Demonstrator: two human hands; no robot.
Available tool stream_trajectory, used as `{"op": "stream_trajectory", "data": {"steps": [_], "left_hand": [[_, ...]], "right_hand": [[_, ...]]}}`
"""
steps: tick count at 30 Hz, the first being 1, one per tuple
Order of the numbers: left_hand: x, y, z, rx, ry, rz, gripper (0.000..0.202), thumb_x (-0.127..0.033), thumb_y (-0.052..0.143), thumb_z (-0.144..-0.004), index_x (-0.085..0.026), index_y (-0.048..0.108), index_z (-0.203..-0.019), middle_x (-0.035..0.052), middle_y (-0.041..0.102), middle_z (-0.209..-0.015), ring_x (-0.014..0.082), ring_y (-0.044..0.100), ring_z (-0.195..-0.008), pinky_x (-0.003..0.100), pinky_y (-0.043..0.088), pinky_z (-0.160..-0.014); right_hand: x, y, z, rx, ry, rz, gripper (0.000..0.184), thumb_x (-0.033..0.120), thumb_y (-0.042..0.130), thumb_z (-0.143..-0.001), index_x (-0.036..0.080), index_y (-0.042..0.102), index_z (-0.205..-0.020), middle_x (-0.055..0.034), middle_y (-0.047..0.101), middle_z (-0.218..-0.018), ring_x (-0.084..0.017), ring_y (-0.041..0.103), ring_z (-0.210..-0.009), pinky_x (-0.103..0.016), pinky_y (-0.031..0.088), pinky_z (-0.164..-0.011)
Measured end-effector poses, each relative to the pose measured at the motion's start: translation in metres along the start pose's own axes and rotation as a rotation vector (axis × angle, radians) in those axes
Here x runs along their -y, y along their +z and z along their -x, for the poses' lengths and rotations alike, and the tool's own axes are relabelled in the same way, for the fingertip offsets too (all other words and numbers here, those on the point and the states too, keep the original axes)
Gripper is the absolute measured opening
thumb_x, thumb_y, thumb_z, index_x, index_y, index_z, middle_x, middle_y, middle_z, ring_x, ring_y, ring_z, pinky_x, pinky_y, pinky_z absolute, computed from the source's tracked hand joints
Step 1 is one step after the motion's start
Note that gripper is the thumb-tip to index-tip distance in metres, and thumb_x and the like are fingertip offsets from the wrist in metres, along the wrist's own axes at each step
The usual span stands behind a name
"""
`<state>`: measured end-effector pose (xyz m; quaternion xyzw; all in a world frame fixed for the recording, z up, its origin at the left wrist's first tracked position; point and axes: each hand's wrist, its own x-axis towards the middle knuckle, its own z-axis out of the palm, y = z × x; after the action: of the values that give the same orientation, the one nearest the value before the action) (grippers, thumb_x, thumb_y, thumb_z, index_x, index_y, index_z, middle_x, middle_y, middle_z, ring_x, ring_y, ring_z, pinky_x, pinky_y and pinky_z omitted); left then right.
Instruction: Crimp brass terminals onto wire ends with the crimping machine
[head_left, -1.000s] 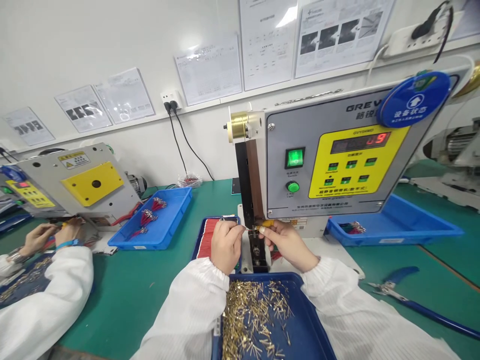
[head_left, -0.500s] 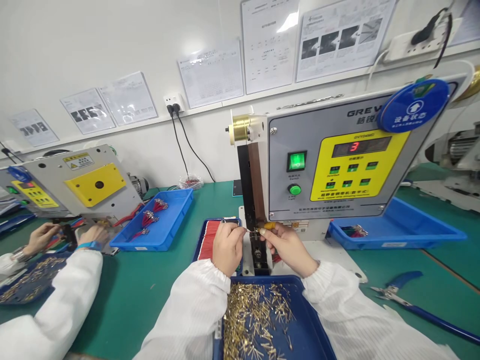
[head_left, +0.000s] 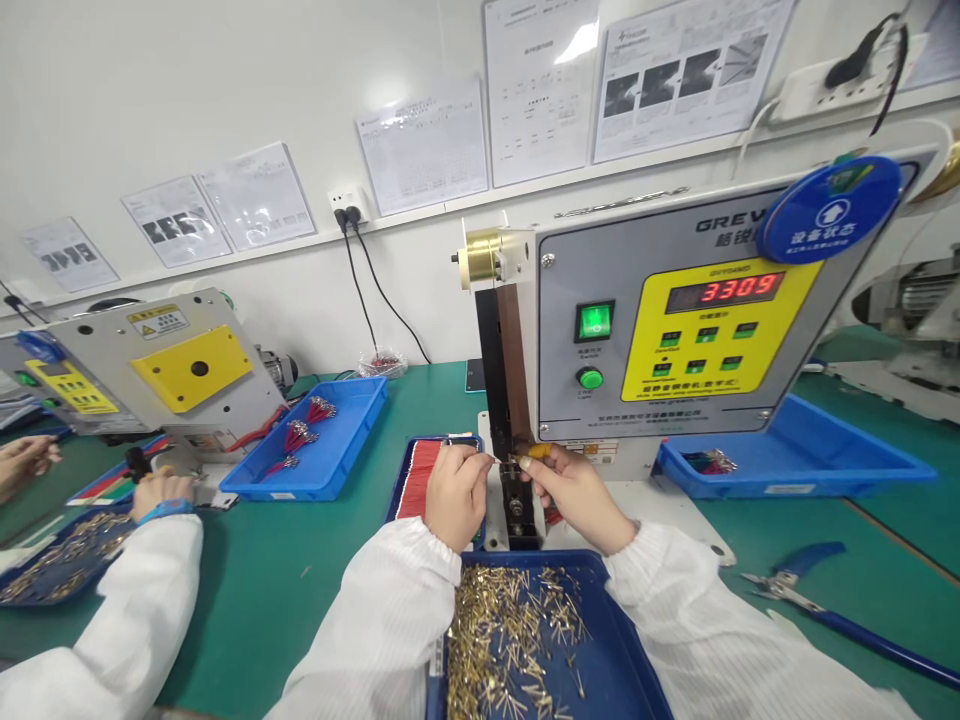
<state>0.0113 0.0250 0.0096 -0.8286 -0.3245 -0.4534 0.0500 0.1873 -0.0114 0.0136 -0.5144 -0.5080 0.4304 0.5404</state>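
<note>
My left hand (head_left: pixel 453 493) is closed in a pinch on a thin wire whose tip reaches the black die (head_left: pixel 516 492) at the foot of the grey crimping machine (head_left: pixel 675 330). My right hand (head_left: pixel 571 492) is pinched on a small gold-coloured part at the other side of the die; a yellow finger cover shows on one fingertip. Right below my wrists lies a dark blue tray (head_left: pixel 600 640) heaped with several gold pins (head_left: pixel 502 630). Behind my left hand sits a tray of red wires (head_left: pixel 420 465).
A co-worker's hands (head_left: pixel 161 490) work at a second machine (head_left: pixel 142 365) on the left, beside a blue tray (head_left: pixel 330 470) of red wire bundles. Another blue tray (head_left: pixel 810 455) stands right of my machine. Blue-handled pliers (head_left: pixel 802 585) lie on the green table at right.
My hands have stayed at the die. The machine's red display has changed and now reads 3309. The co-worker's hands have moved apart and back from their machine.
</note>
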Motion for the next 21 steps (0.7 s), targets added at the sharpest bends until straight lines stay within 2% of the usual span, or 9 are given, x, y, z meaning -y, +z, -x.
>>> {"op": "stream_trajectory", "data": {"steps": [7,12,17,21], "left_hand": [[-0.001,-0.002,0.000,-0.015,0.002,-0.011,0.019,-0.015,0.049,-0.090,-0.020,0.066,-0.095,0.0063,0.057,-0.089,0.0173,0.052,-0.086,0.030,0.045,-0.073],[-0.001,-0.002,-0.001,-0.041,0.014,0.015,0.017,-0.016,0.048,-0.090,-0.019,0.064,-0.096,0.0060,0.060,-0.088,0.0176,0.052,-0.086,0.033,0.045,-0.078],[0.000,-0.001,-0.001,-0.037,0.011,0.007,0.015,-0.017,0.050,-0.090,-0.018,0.065,-0.091,0.0061,0.059,-0.086,0.0172,0.052,-0.084,0.031,0.045,-0.075],[-0.001,-0.001,-0.001,-0.030,0.009,-0.001,0.016,-0.017,0.050,-0.090,-0.018,0.065,-0.092,0.0062,0.059,-0.087,0.0170,0.052,-0.084,0.030,0.045,-0.074]], "right_hand": [[-0.002,0.000,-0.001,0.000,-0.015,-0.009,0.025,0.046,0.061,-0.077,0.022,0.055,-0.072,0.0004,0.059,-0.064,-0.012,0.049,-0.046,-0.026,0.041,-0.041],[-0.005,0.002,-0.001,-0.045,-0.058,0.015,0.029,0.050,0.058,-0.078,0.022,0.052,-0.071,0.0008,0.059,-0.062,-0.012,0.048,-0.044,-0.026,0.041,-0.041],[-0.004,0.008,0.005,-0.123,-0.161,0.181,0.030,0.052,0.055,-0.081,0.024,0.047,-0.070,0.0011,0.057,-0.056,-0.016,0.053,-0.047,-0.028,0.041,-0.043],[-0.001,0.011,0.009,-0.160,-0.219,0.265,0.027,0.047,0.052,-0.083,0.025,0.044,-0.070,0.0011,0.056,-0.052,-0.019,0.057,-0.051,-0.030,0.043,-0.047]]}}
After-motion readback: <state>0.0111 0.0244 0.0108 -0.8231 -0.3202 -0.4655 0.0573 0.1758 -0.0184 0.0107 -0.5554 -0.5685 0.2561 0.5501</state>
